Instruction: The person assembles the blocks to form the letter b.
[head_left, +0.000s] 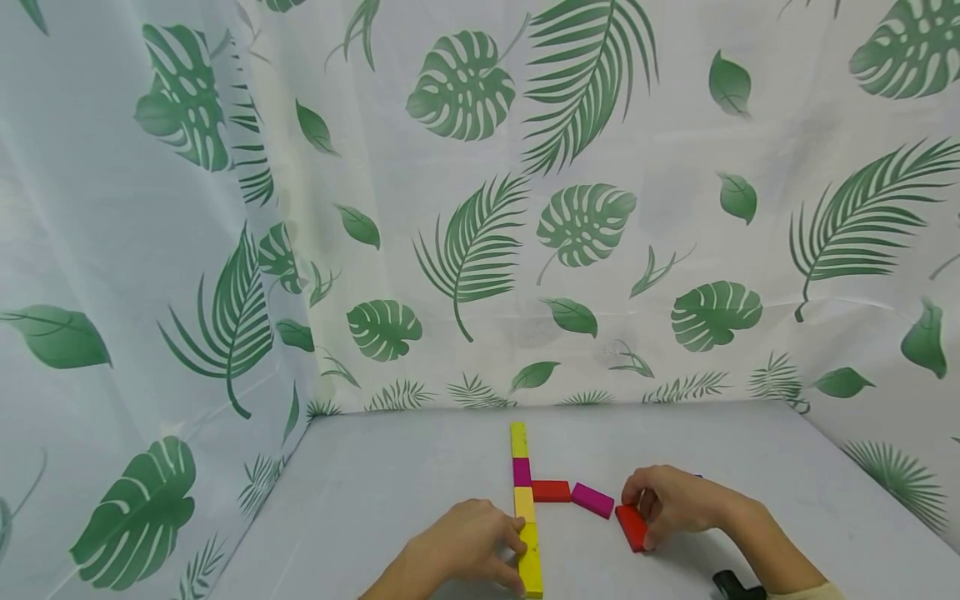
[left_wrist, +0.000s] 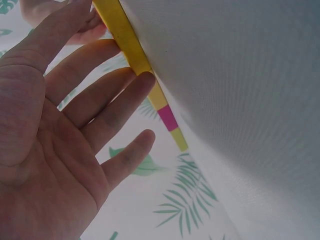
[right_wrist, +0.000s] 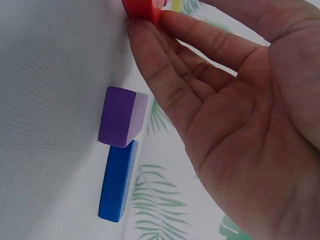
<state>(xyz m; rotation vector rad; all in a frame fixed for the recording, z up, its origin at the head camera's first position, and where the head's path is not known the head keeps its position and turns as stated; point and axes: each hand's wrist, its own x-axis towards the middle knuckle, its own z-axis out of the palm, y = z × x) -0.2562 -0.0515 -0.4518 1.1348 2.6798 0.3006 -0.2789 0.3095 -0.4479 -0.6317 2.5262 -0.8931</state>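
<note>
The right hand (head_left: pixel 675 500) pinches a red block (head_left: pixel 631 530), one of two red ones, between thumb and fingers on the table (head_left: pixel 375 475). Its forearm comes in from 4 o'clock, the palm turned down. The left hand (head_left: pixel 480 540) comes in from 8 o'clock, its fingers loosely spread and touching the 9 o'clock side of a long yellow stretch (head_left: pixel 530 560).

From that stretch, a line of blocks runs towards 12 o'clock: a paler yellow block (head_left: pixel 524 504), a magenta block (head_left: pixel 521 472) and a far yellow block (head_left: pixel 518 440). That makes at least four pieces; whether the long stretch is one block or two is hard to make out.

At 10 o'clock from the held block, its nearest corner just beside it, lies a slanted magenta block (head_left: pixel 592 500); beyond it, a second red block (head_left: pixel 551 491) reaches the line's 3 o'clock side.

The right wrist view shows one purple block (right_wrist: pixel 117 117) and, at its 6 o'clock, one blue block (right_wrist: pixel 117 182); the right hand mostly hides them from the head view. A black object (head_left: pixel 738 587) by the right wrist is partly cut off, as is the sleeve (head_left: pixel 813 592). Leaf-patterned cloth (head_left: pixel 675 150) hangs behind.
</note>
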